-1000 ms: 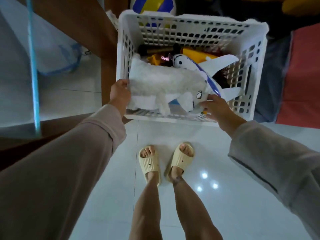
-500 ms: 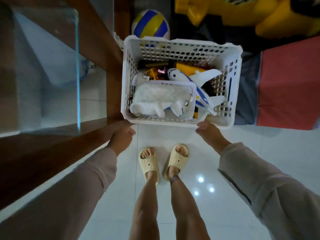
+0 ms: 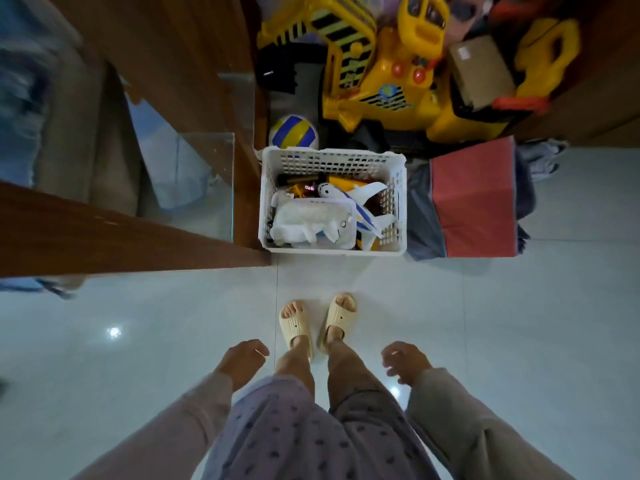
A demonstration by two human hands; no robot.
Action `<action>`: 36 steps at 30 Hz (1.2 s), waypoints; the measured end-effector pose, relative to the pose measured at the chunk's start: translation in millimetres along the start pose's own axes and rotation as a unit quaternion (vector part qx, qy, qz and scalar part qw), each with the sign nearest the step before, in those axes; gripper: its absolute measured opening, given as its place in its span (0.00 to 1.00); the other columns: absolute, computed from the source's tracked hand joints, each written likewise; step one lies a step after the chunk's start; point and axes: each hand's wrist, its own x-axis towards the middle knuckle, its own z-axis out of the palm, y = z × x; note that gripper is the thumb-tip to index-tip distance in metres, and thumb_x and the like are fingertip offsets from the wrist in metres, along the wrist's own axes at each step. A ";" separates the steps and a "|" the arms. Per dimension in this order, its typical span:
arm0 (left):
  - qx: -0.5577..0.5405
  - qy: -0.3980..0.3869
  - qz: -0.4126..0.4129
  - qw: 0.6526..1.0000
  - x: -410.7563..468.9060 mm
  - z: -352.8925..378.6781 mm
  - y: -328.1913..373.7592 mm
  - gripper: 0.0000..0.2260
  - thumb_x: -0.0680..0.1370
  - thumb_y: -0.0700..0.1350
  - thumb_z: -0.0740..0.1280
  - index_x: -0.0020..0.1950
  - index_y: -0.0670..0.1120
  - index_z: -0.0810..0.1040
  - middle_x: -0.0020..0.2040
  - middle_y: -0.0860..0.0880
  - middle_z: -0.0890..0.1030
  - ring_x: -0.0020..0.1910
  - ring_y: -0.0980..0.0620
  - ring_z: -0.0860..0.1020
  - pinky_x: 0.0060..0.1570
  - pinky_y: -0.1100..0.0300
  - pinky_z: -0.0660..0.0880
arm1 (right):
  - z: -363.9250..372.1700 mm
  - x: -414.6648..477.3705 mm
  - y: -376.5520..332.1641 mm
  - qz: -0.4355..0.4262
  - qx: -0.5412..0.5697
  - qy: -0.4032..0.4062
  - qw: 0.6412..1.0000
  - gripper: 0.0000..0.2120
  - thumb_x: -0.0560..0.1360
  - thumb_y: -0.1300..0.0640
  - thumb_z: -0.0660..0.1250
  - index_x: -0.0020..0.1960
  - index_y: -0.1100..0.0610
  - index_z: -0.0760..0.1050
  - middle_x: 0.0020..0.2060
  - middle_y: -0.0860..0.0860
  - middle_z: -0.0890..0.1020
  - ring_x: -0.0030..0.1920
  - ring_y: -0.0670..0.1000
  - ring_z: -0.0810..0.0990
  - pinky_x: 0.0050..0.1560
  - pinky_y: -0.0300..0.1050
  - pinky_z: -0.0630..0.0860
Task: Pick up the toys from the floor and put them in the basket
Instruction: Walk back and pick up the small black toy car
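The white slatted basket (image 3: 332, 251) stands on the pale tiled floor ahead of my feet. Inside lie a white plush animal (image 3: 311, 223), a white and blue toy plane (image 3: 360, 206) and some yellow and dark toys behind them. My left hand (image 3: 242, 362) hangs beside my left leg, fingers loosely apart and holding nothing. My right hand (image 3: 407, 362) hangs by my right leg, fingers curled apart, also with nothing in it. Both hands are well back from the basket.
A wooden table with a glass top (image 3: 145, 233) runs along the left, touching the basket. Behind the basket are a blue and yellow ball (image 3: 293, 132) and a large yellow ride-on digger (image 3: 381, 71). A red and grey cloth box (image 3: 474, 199) sits right of it.
Both hands let go of the plush animal, which now lies in the basket, and drew back to my sides. The view rose and pulled away as I stood up.
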 end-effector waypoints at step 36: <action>-0.792 0.225 -0.223 0.522 -150.2 336.6 -10.4 0.07 0.74 0.32 0.62 0.42 0.39 0.79 0.42 0.43 0.78 0.43 0.47 0.73 0.42 0.58 0.69 | -26.4 -17.8 -107.6 -0.160 -0.734 -0.035 0.659 0.13 0.75 0.59 0.63 0.31 0.51 0.70 0.45 0.58 0.82 0.46 0.53 0.78 0.50 0.42 0.73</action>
